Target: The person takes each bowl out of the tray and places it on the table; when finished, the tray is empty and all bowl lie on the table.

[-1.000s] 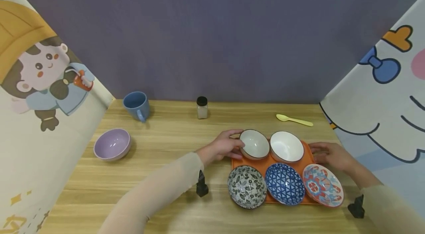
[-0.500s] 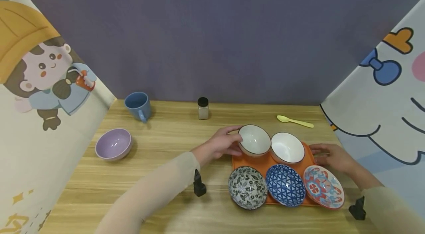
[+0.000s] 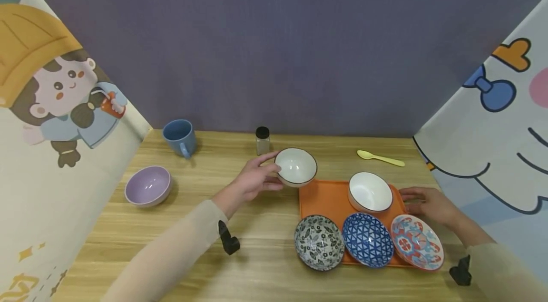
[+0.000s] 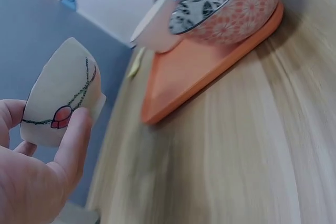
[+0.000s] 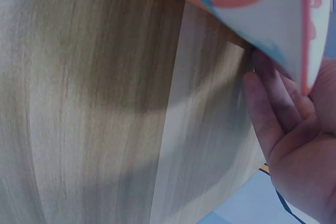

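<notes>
Left hand [image 3: 255,177] pinches a white bowl [image 3: 296,168].
An orange tray [image 3: 323,197] is right of those fingers. The right hand [image 3: 430,204] has loose, nearly straight fingers by the tray's edge.

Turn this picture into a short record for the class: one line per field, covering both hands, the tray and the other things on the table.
Left hand: holds a small white bowl above the table
Right hand: at the right edge of the orange tray; contact unclear
Tray, far row: larger white bowl
Tray, near row, left to right: black-and-white floral bowl, blue patterned bowl, red-and-blue patterned bowl
Table, left: purple bowl, blue mug
Table, back: black-lidded jar, yellow spoon
</notes>
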Demonstrator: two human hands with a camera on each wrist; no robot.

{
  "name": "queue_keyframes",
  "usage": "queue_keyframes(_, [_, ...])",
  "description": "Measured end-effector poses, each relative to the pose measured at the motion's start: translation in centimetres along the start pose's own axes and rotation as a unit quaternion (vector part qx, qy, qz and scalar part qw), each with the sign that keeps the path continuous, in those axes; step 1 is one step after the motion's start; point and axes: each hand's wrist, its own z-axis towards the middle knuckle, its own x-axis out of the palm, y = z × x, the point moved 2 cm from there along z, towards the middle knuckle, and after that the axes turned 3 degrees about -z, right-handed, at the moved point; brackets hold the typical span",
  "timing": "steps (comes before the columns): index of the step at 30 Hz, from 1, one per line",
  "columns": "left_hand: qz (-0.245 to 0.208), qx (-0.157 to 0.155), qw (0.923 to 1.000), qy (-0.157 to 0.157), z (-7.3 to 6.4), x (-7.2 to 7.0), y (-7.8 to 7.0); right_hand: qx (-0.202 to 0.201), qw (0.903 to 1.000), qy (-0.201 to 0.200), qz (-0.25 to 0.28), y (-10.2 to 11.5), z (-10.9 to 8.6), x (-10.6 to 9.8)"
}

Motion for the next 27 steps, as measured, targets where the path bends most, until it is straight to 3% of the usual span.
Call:
queue_keyframes(13, [-0.059, 0.040, 0.9940, -0.084, -6.0, -7.8, -3.0, -0.003, 0.9999, -0.006, -0.013, -0.2, 0.0, 0.1])
queue_keyframes(19, [-0.092, 0.053, 0.9874, -0.117, -8.1, -10.6, -2.9, -0.004, 0.9998, -0.007, -0.016, -0.2, 0.0, 0.0])
queue_keyframes(27, [-0.107, 0.064, 0.9779, -0.168, -10.2, -13.0, -1.8, -0.003, 0.9997, -0.007, -0.024, -0.3, 0.1, 0.0])
